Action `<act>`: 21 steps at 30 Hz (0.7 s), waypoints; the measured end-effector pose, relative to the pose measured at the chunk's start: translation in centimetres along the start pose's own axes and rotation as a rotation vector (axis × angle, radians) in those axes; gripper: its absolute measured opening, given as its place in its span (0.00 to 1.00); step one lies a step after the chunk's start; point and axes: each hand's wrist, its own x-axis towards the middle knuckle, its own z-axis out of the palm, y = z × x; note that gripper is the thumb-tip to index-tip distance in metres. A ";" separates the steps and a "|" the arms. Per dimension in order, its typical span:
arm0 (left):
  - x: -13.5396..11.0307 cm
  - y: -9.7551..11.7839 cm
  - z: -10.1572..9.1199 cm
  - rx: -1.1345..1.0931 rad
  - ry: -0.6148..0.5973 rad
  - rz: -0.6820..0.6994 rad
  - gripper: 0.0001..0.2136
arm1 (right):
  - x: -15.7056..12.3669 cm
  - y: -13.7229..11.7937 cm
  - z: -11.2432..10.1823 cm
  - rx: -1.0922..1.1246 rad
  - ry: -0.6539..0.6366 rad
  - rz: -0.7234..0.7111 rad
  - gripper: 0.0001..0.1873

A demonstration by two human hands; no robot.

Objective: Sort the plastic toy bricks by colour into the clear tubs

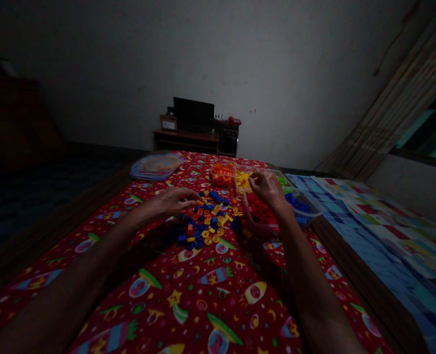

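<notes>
A pile of small toy bricks (207, 222), blue, yellow and orange, lies on a red cloth with rocket prints (188, 295). My left hand (171, 200) rests at the pile's left edge, fingers curled with the tips pinching at an orange piece. My right hand (267, 189) hovers over clear plastic containers (306, 216) holding sorted red (258, 210), yellow (242, 180), blue and green bricks; its fingers are pinched together above the yellow compartment, and what they hold is too small to name.
An orange-brick container (222, 173) sits behind the pile. A stack of clear lids (156, 166) lies at the cloth's far left. A chequered blue mat (380, 236) is to the right. A low desk with a dark screen (193, 115) stands against the wall.
</notes>
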 end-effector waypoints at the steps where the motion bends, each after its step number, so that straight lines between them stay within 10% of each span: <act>1: -0.2 -0.6 -0.3 0.014 -0.006 -0.010 0.19 | -0.2 -0.7 0.1 0.025 -0.029 -0.031 0.14; 11: -0.2 -8.7 1.6 0.072 -0.020 -0.166 0.21 | -2.4 -4.3 6.3 0.038 -0.363 -0.308 0.15; 21: -0.1 -5.8 2.8 -0.057 0.002 -0.089 0.18 | 1.0 -5.8 11.9 -0.014 -0.337 -0.146 0.15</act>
